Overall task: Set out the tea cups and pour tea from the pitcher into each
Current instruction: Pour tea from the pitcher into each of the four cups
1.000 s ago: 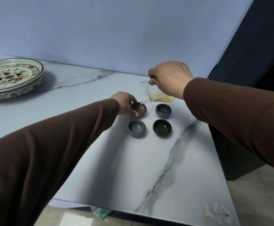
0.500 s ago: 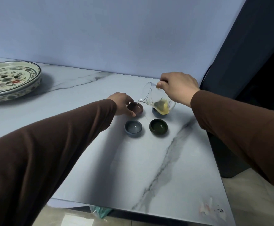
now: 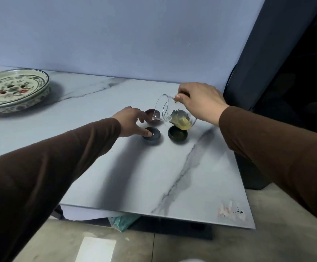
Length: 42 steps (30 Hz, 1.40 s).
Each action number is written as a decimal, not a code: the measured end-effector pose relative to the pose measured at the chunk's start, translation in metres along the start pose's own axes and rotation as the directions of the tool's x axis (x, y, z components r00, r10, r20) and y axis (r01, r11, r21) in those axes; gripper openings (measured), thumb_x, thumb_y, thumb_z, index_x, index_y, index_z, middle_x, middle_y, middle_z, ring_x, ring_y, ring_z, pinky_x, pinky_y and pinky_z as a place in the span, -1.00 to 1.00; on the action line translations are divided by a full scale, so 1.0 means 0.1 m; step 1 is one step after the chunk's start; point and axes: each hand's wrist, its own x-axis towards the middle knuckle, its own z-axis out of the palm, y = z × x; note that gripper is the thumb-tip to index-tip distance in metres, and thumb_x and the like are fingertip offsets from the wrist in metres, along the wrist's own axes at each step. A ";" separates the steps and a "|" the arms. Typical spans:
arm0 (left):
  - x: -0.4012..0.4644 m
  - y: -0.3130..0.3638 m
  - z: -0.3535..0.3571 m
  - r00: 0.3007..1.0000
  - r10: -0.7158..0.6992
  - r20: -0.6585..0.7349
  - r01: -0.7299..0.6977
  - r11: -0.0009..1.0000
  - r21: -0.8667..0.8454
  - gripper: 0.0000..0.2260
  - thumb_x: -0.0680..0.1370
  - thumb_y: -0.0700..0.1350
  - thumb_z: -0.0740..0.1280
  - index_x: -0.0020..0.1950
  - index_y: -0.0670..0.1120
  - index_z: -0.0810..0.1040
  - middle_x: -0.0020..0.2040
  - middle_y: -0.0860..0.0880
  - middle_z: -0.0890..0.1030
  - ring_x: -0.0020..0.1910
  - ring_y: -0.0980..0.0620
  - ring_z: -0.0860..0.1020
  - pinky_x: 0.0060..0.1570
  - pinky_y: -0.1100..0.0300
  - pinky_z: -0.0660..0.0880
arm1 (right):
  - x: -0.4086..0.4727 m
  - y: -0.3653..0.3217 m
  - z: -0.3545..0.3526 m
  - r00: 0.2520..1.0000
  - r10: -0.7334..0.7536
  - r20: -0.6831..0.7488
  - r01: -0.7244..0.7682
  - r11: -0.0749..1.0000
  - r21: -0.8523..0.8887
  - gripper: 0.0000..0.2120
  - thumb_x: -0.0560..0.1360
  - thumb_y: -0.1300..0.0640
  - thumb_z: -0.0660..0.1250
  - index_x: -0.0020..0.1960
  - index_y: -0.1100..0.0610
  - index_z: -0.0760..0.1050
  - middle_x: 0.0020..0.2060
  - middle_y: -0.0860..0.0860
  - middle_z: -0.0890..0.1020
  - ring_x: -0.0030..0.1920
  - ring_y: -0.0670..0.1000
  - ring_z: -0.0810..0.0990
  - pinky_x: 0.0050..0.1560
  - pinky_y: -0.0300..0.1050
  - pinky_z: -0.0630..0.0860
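My right hand [image 3: 199,103] grips the handle of a glass pitcher [image 3: 174,115] holding yellow tea; the pitcher is tilted left, its spout over the brown cup [image 3: 151,114]. My left hand [image 3: 131,121] has its thumb on the rim of the grey-blue cup [image 3: 153,138] and its fingers apart near the brown cup. A dark green cup [image 3: 178,136] sits right of the grey-blue one. A fourth cup behind the pitcher is hidden.
A large patterned ceramic dish [image 3: 14,89] stands at the table's far left. The marble table [image 3: 172,176] ends at a front edge and a right edge, with floor below. A dark curtain hangs at the right.
My left hand has shifted from the brown cup toward the grey-blue cup. The pitcher has come lower and nearer, still tilted to the left.
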 end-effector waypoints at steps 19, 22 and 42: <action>-0.07 0.09 0.20 0.999 -0.031 0.020 0.032 0.999 -0.036 -0.51 0.31 0.10 0.52 0.22 0.07 0.56 0.09 0.02 0.60 0.15 -0.05 0.44 0.17 0.03 0.44 | -0.09 -0.24 0.06 0.964 -0.265 0.005 0.259 0.940 -0.220 -0.81 0.61 -0.04 0.19 0.01 0.04 0.51 -0.06 0.03 0.58 0.04 0.17 0.49 -0.18 -0.05 0.24; -0.06 0.08 0.21 0.999 -0.036 0.024 0.037 0.999 -0.039 -0.51 0.31 0.11 0.52 0.21 0.07 0.56 0.09 0.03 0.60 0.15 -0.05 0.43 0.17 0.01 0.44 | -0.09 -0.25 0.06 0.956 -0.293 0.007 0.286 0.928 -0.239 -0.81 0.61 -0.04 0.19 0.02 0.04 0.50 -0.06 0.03 0.57 0.03 0.16 0.48 -0.20 -0.05 0.25; -0.03 0.07 0.22 1.000 -0.020 0.011 0.019 0.998 0.052 -0.57 0.30 0.18 0.49 0.11 0.08 0.58 0.02 0.06 0.59 0.03 0.01 0.36 0.00 0.11 0.40 | -0.05 -0.41 -0.06 0.921 -0.388 -0.018 0.363 0.876 -0.317 -0.81 0.61 -0.02 0.19 -0.04 0.07 0.50 -0.12 0.03 0.56 0.00 0.13 0.47 -0.24 -0.07 0.26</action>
